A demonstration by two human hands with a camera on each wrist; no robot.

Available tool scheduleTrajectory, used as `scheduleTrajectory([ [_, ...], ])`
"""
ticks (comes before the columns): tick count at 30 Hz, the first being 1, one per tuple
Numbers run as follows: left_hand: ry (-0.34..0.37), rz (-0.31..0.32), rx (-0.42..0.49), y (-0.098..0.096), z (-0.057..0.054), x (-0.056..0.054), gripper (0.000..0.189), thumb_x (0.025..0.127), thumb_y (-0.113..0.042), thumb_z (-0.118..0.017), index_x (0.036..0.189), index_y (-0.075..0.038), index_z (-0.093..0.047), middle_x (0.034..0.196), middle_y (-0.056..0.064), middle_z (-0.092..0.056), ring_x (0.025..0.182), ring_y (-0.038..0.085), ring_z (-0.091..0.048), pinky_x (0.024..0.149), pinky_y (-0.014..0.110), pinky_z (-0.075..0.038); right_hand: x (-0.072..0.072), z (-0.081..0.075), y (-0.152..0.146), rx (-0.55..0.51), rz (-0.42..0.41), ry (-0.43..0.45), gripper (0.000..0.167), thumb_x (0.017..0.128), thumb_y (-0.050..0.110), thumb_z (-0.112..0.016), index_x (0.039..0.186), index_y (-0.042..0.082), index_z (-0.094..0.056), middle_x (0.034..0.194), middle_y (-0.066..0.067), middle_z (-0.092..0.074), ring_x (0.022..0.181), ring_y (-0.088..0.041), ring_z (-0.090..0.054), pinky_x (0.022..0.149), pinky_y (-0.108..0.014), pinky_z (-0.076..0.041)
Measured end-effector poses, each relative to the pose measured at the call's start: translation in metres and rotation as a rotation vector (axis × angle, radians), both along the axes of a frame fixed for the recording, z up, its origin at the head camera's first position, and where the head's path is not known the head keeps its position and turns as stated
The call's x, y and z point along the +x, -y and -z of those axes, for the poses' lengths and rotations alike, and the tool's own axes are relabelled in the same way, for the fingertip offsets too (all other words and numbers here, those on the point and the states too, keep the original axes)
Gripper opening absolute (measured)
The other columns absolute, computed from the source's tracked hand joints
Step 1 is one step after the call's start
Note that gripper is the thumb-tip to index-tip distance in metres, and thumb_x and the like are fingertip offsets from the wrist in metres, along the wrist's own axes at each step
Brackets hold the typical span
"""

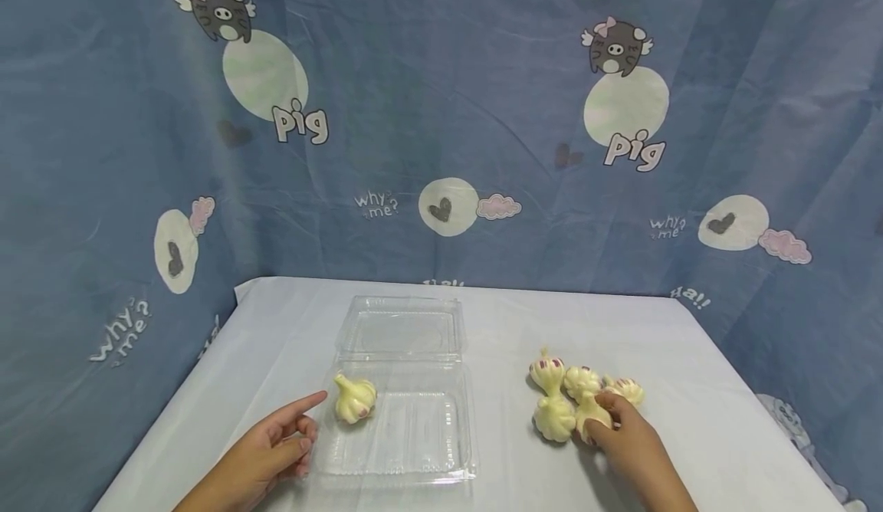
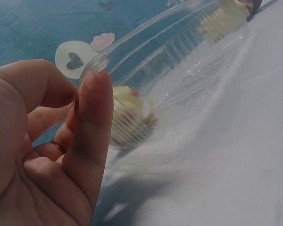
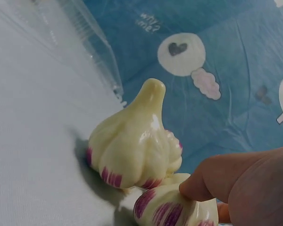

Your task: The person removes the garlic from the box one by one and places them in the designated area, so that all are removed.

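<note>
My left hand [image 1: 272, 447] is at the left side of an open clear plastic box [image 1: 414, 470], with its index finger stretched out in the head view. In the left wrist view, the thumb and fingers pinch the box's rim [image 2: 102, 63]. One garlic bulb [image 1: 356, 398], pale yellow with a stem, lies inside the box near that hand. Over on the right, my right hand [image 1: 629, 439] pinches another garlic bulb [image 3: 172, 207] with purple streaks, between thumb and fingers. Right beside it rests a garlic bulb [image 3: 132, 141] whose stem points up in the right wrist view.
Further garlic bulbs [image 1: 547, 374] cluster around the right hand on the white tablecloth [image 1: 510, 451]. The box's lid [image 1: 403, 332] lies folded back behind its base. A blue printed curtain [image 1: 386, 113] hangs along the table's back and sides.
</note>
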State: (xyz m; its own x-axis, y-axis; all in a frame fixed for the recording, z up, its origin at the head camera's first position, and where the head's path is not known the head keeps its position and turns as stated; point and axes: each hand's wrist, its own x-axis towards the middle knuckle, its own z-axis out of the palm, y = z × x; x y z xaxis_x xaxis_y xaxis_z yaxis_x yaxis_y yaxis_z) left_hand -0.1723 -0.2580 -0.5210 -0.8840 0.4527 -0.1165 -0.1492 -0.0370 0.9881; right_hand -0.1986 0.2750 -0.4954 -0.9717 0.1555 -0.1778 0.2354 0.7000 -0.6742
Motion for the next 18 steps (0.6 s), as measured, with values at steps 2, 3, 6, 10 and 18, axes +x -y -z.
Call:
scheduleTrajectory([
  [2, 0.002, -0.005, -0.007, -0.0003, -0.0001, 0.0002, 0.077, 0.107, -0.008, -0.056, 0.166, 0.003, -0.008, 0.108, -0.001, -0.051, 0.080, 0.007, -0.055, 0.074, 0.026, -0.058, 0.0002, 0.0011, -0.0001, 0.011, -0.004, -0.002, 0.063, 0.095, 0.035, -0.069, 0.147, 0.004, -0.053, 0.148, -0.031, -0.054, 0.133, -0.051, -0.054, 0.102, -0.064, -0.048],
  [3, 0.001, -0.007, -0.011, -0.0004, -0.0002, 0.0004, 0.078, 0.107, -0.008, -0.056, 0.166, 0.004, -0.007, 0.108, 0.000, -0.051, 0.080, 0.007, -0.055, 0.073, 0.026, -0.058, 0.0002, 0.0016, -0.0003, 0.017, -0.005, -0.002, 0.063, 0.095, 0.035, -0.069, 0.147, 0.003, -0.053, 0.147, -0.031, -0.054, 0.133, -0.051, -0.054, 0.102, -0.063, -0.048],
  [6, -0.002, -0.007, -0.015, -0.0007, -0.0008, 0.0008, 0.078, 0.107, -0.008, -0.056, 0.166, 0.004, -0.006, 0.108, 0.000, -0.050, 0.080, 0.007, -0.055, 0.073, 0.026, -0.058, -0.0003, 0.0027, -0.0005, 0.027, -0.008, -0.009, 0.063, 0.094, 0.034, -0.070, 0.146, 0.003, -0.054, 0.146, -0.031, -0.055, 0.132, -0.050, -0.055, 0.102, -0.063, -0.048],
  [10, -0.006, -0.003, -0.013, -0.0010, -0.0014, 0.0011, 0.078, 0.107, -0.007, -0.055, 0.166, 0.005, -0.005, 0.108, 0.000, -0.050, 0.081, 0.007, -0.055, 0.073, 0.026, -0.058, -0.0006, 0.0025, -0.0007, 0.033, -0.005, -0.025, 0.060, 0.093, 0.032, -0.072, 0.143, 0.003, -0.057, 0.143, -0.030, -0.059, 0.128, -0.047, -0.060, 0.099, -0.061, -0.050],
  [18, -0.010, -0.011, -0.025, -0.0011, -0.0024, 0.0019, 0.077, 0.107, -0.007, -0.055, 0.166, 0.004, -0.007, 0.107, 0.000, -0.050, 0.081, 0.008, -0.054, 0.073, 0.026, -0.058, 0.0028, -0.0042, -0.0031, 0.012, 0.019, -0.057, 0.056, 0.099, 0.035, -0.066, 0.142, 0.000, -0.058, 0.139, -0.030, -0.061, 0.126, -0.047, -0.061, 0.099, -0.059, -0.052],
])
